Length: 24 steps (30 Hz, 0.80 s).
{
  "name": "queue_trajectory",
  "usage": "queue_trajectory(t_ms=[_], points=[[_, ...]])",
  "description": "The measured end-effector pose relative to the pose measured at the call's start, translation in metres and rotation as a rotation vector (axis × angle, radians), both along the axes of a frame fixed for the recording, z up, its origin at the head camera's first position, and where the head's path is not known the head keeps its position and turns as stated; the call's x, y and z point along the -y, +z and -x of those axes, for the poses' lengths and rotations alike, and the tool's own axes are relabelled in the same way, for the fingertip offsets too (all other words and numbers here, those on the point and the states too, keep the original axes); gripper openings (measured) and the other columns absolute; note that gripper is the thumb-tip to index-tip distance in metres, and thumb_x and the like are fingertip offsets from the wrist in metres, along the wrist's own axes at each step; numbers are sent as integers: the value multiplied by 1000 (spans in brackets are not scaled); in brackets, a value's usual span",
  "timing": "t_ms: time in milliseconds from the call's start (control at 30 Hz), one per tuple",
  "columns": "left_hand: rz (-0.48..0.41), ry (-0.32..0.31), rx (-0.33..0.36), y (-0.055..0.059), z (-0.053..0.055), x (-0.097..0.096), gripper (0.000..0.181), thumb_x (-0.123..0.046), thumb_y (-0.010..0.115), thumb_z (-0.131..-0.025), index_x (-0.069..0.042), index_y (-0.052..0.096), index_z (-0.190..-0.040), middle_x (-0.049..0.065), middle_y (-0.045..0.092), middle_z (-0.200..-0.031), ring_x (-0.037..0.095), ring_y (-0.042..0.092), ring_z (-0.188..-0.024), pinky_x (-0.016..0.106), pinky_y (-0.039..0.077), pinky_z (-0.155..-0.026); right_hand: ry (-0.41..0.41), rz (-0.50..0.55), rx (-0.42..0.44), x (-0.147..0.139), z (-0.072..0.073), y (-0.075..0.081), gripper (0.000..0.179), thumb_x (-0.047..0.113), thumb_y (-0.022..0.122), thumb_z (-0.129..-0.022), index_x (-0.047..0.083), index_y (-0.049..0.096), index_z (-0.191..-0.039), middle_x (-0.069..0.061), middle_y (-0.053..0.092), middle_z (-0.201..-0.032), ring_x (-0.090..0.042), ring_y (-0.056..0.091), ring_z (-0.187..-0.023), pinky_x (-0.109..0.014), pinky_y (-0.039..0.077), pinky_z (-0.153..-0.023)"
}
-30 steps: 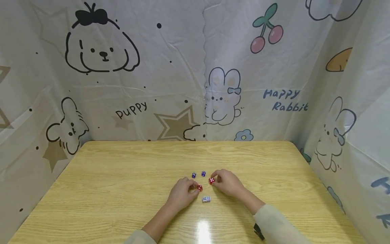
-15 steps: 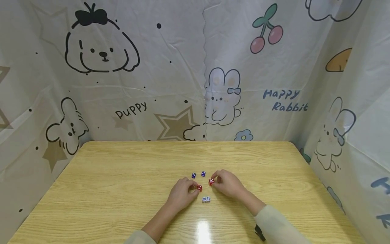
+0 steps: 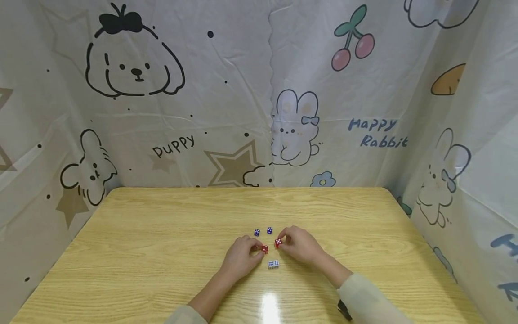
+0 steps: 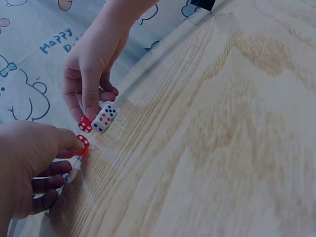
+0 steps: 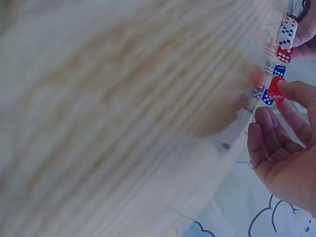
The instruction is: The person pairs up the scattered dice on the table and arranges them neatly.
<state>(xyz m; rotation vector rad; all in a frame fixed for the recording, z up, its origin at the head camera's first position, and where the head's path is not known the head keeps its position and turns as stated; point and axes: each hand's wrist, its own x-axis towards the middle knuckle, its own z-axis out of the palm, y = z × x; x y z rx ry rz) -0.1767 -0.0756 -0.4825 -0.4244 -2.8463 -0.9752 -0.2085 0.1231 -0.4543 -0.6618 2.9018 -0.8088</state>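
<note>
My left hand (image 3: 239, 257) pinches a red die (image 3: 265, 249) with white pips between thumb and forefinger. Just to its right, my right hand (image 3: 301, 244) pinches a second red die (image 3: 278, 243); a small gap separates the two dice. In the right wrist view that red die (image 5: 274, 89) shows under the thumb, while the other fingers hang loosely curved. Nearer the person, two white dice (image 3: 273, 264) sit side by side, touching. Beyond the hands stand two blue dice, one on the left (image 3: 256, 232) and one on the right (image 3: 270, 230), set apart.
The dice are near the middle of a wood-grain table (image 3: 162, 234). A printed curtain (image 3: 226, 90) hangs behind it and along both sides. A black object (image 3: 344, 310) shows beneath the right sleeve (image 3: 368, 297).
My right hand has shifted slightly left and toward the person, bringing its red die a little closer to the other red one. The left hand and the remaining dice stay put.
</note>
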Motion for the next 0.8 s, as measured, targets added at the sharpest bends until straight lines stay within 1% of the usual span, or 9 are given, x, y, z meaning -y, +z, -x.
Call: queue_trajectory(t_ms=[300,667,800], points=[[11,-2,1,-1,0,0,16,-24,69,-80,-14,71,-93,-5,58,-82,8,50,-76,23,41,-66,25,0,-7,1,-1,-1,15,18,69,-82,11,67,-95,2,57,-78,-8,48,-69,-22,41,-60],[14,-12,-4,0,1,0,15,-25,70,-81,-14,71,-91,-5,59,-82,9,51,-77,23,42,-67,31,18,22,4,-4,2,16,18,68,-83,11,67,-97,3,58,-81,-8,49,-72,-22,41,-62],[9,-14,-2,1,0,1,15,-25,69,-81,-14,70,-92,-4,60,-83,9,52,-78,24,42,-67,48,21,11,6,-6,2,16,17,68,-83,11,68,-97,3,58,-80,-8,49,-71,-21,42,-61]])
